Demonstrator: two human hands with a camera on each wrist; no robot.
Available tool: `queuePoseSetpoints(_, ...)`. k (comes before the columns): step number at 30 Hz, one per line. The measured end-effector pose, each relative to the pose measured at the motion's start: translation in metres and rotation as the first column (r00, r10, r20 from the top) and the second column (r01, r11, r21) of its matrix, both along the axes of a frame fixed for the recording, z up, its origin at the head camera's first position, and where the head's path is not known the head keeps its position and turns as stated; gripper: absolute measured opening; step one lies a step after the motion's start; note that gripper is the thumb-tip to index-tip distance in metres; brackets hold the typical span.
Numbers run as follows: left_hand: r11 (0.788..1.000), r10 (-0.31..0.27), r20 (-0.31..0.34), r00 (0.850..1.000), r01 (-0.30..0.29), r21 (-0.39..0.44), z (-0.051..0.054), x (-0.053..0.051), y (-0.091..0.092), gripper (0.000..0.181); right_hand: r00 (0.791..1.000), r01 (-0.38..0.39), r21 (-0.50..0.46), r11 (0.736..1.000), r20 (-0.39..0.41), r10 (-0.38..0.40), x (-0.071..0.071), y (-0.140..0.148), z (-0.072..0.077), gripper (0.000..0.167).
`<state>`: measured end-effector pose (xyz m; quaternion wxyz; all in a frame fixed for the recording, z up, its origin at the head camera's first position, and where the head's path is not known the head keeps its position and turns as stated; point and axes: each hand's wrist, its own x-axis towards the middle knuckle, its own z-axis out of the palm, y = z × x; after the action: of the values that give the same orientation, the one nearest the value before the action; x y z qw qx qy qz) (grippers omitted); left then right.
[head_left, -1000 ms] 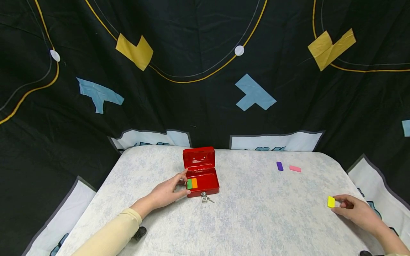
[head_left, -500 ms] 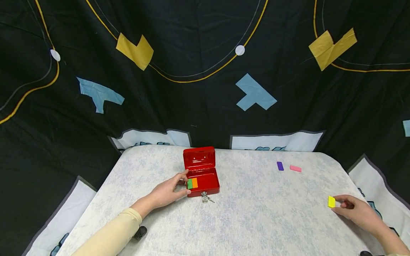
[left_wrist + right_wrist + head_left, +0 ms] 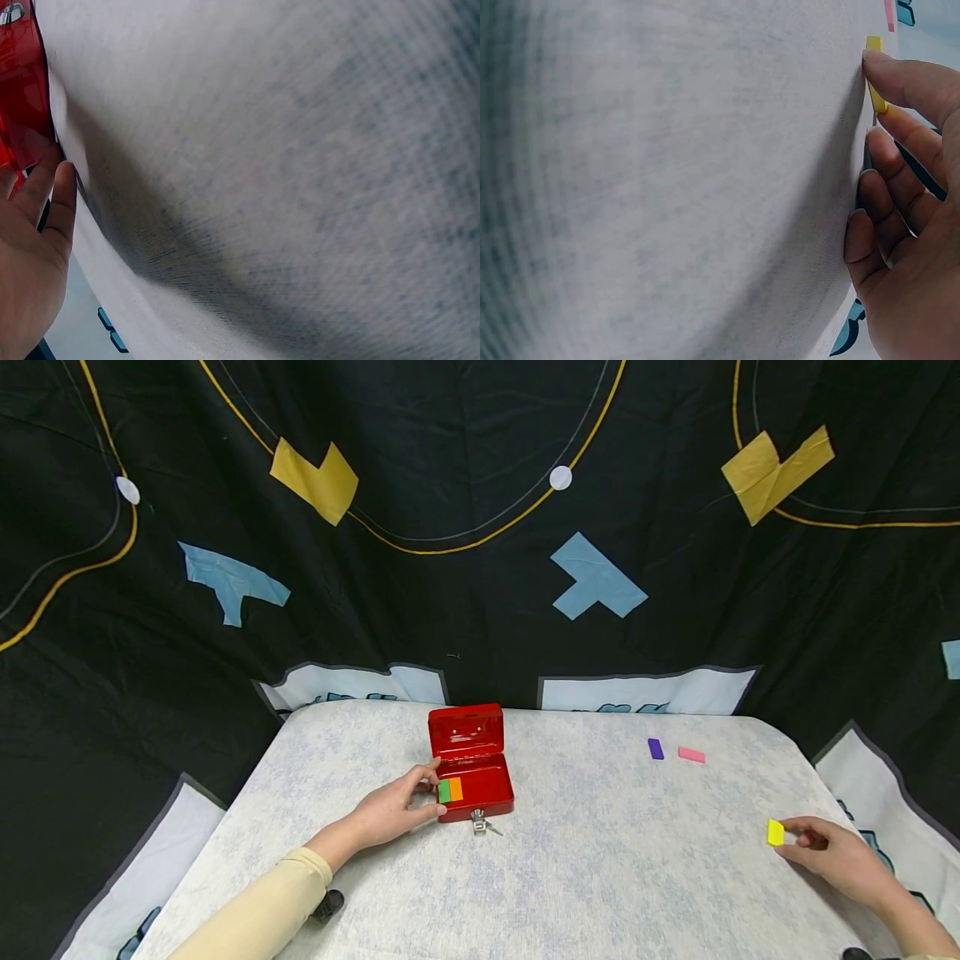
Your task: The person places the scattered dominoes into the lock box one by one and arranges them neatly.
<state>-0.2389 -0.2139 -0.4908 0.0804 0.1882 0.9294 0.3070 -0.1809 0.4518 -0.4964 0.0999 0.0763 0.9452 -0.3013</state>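
Note:
A red cash box (image 3: 487, 785) stands on the table with its lid (image 3: 467, 731) raised. Inside, at the left end, a green block (image 3: 444, 791) and an orange block (image 3: 456, 789) lie side by side. My left hand (image 3: 393, 810) holds the box's left end, thumb at the front corner and index finger near the hinge; the left wrist view shows part of that hand at its edge. At the far right, my right hand (image 3: 836, 856) pinches a yellow block (image 3: 776, 832) between thumb and index finger. The right wrist view shows this yellow block (image 3: 875, 71) close to the tabletop.
A purple block (image 3: 656, 749) and a pink block (image 3: 692, 755) lie toward the back right of the table (image 3: 600, 860). Keys (image 3: 486, 824) hang from the lock at the box's front. A black curtain (image 3: 465, 610) stands behind the table.

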Motion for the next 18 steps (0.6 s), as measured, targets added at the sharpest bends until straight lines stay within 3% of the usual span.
queuePoseSetpoints(9,1.0,0.0,0.0,1.0,0.0,0.002,0.0004,0.0003,0.0003,0.04,1.0,0.004,0.01,1.0,-0.003,-0.004,-0.0008,-0.0031,-0.0001,0.08)
queuePoseSetpoints(18,1.0,-0.008,-0.014,1.0,0.008,-0.003,0.0002,0.0006,-0.0004,0.04,0.999,-0.039,0.0,0.999,-0.038,0.039,-0.0068,-0.0088,0.0046,0.081)
